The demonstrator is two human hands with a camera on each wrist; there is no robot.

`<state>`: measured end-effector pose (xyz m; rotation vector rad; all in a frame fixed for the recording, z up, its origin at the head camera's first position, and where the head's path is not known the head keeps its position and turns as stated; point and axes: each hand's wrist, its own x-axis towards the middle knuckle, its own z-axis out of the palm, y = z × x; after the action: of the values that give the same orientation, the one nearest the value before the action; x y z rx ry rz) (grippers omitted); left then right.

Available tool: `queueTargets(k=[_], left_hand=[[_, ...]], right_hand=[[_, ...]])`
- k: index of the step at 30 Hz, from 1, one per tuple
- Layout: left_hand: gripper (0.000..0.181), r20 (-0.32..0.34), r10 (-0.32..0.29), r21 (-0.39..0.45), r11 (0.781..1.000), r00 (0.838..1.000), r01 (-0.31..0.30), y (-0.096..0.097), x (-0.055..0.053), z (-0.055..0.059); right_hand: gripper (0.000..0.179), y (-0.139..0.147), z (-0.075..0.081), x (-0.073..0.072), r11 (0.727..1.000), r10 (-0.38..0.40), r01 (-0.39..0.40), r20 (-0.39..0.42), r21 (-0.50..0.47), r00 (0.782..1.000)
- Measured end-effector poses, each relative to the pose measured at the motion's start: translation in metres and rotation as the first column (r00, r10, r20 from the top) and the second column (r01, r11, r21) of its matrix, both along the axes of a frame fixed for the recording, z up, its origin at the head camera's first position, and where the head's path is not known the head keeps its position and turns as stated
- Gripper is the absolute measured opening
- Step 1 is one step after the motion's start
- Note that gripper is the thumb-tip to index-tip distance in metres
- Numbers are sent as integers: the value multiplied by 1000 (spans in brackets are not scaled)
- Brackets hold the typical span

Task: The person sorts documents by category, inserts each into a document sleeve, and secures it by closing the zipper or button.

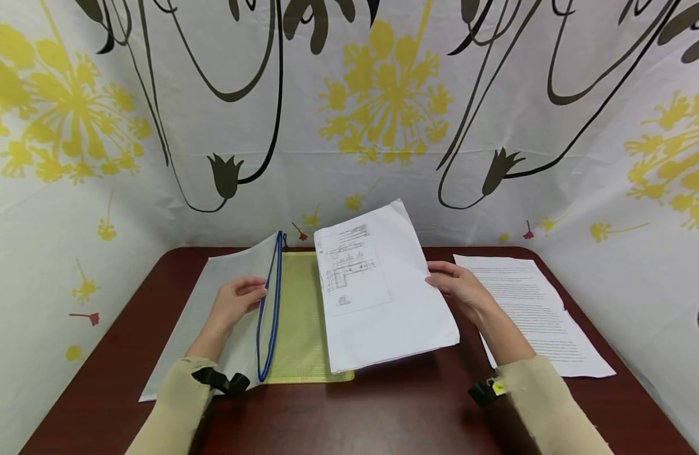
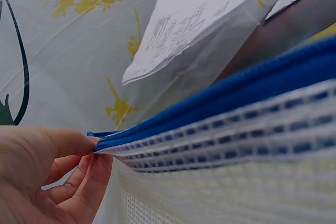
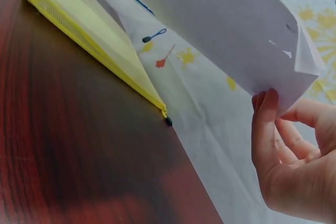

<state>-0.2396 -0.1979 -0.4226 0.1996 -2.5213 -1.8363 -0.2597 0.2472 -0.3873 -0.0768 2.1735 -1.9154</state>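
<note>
My left hand (image 1: 240, 302) pinches the blue zipper edge of a white mesh zipper pouch (image 2: 220, 187), thumb over fingers, and the pouch's mouth gapes toward the right in the head view. My right hand (image 1: 456, 284) grips the right edge of a stack of printed papers (image 1: 383, 303), thumb on one face and fingers on the other. The stack is held tilted above the table, its front showing a line drawing with text. Under it, partly covered, lies a yellow mesh zipper pouch (image 1: 298, 316).
At the right of the dark red-brown table (image 1: 395, 411) lie more printed sheets (image 1: 531, 309) filled with text lines. A white cloth (image 1: 327, 126) with yellow and dark flower patterns hangs close behind the table and along both sides.
</note>
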Motion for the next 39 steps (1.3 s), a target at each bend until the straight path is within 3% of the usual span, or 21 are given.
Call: queueTargets(k=[17, 21, 31, 39], left_hand=[[35, 2, 12, -7, 1000, 1000, -12, 13, -1, -1], [35, 4, 18, -5, 1000, 1000, -18, 16, -1, -1], [34, -9, 2, 3, 1000, 1000, -2, 22, -1, -1], [33, 5, 0, -14, 1000, 1000, 0, 24, -4, -2]], right_hand=[[35, -37, -8, -2, 991, 79, -69, 83, -118, 993], [37, -41, -11, -3, 992, 88, -80, 80, -95, 993], [51, -53, -10, -4, 996, 64, -61, 46, -69, 997], [52, -65, -10, -4, 996, -4, 9, 50, -93, 999]])
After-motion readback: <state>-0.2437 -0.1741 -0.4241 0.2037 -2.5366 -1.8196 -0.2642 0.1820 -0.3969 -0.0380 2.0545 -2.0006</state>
